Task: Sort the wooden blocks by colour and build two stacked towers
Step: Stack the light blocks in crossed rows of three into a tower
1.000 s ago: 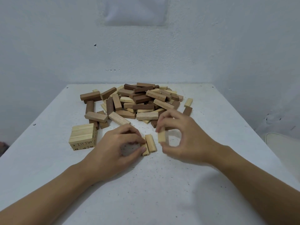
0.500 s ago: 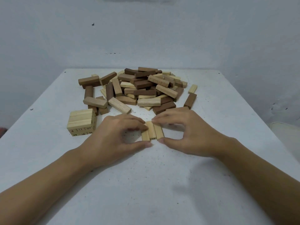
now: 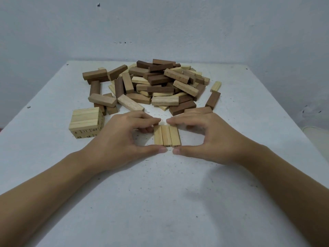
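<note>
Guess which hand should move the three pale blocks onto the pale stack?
Probably the left hand: both hands pinch the three pale blocks, but the pale stack sits beside the left, away from the right hand.

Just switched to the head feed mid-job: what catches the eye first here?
The left hand and right hand pinch a row of three pale blocks lying side by side at the centre of the table, fingers at the far ends, thumbs near. Behind them sprawls a mixed pile of dark and pale blocks. Left of the left hand stands a squat stack of pale blocks with numbers printed on its side.
</note>
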`<act>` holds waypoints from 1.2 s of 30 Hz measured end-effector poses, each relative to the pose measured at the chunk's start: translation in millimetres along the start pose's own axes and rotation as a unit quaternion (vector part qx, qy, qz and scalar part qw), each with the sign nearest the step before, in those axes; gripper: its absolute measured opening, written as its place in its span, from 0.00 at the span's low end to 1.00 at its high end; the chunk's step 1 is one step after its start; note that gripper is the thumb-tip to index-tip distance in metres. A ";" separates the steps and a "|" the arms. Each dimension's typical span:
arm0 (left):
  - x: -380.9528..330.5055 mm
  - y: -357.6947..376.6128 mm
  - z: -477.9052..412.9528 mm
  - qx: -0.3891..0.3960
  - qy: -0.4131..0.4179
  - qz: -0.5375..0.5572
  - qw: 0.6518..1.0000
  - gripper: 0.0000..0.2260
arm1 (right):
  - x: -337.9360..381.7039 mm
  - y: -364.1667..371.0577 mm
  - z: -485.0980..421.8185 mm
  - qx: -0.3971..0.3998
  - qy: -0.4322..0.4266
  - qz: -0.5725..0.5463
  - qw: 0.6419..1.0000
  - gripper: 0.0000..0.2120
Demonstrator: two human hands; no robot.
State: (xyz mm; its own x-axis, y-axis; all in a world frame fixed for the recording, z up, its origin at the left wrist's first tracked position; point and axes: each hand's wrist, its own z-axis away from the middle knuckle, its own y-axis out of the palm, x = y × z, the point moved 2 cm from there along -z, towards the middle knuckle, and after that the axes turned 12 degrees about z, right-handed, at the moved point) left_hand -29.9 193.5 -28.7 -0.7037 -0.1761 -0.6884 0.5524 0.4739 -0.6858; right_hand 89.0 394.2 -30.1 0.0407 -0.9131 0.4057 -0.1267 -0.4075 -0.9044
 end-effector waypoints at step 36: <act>-5.0 -24.0 -1.2 0.039 0.037 -0.049 0.997 0.29 | 25.2 2.2 -12.4 -0.030 -0.030 -0.010 0.999 0.23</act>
State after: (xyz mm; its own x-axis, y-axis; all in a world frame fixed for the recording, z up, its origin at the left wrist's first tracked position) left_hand -40.2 184.0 -8.6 -0.7850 -0.1532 -0.6002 0.5107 0.3882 -0.7671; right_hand 77.5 370.5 -20.3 0.1035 -0.9049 0.4128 -0.1853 -0.4253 -0.8859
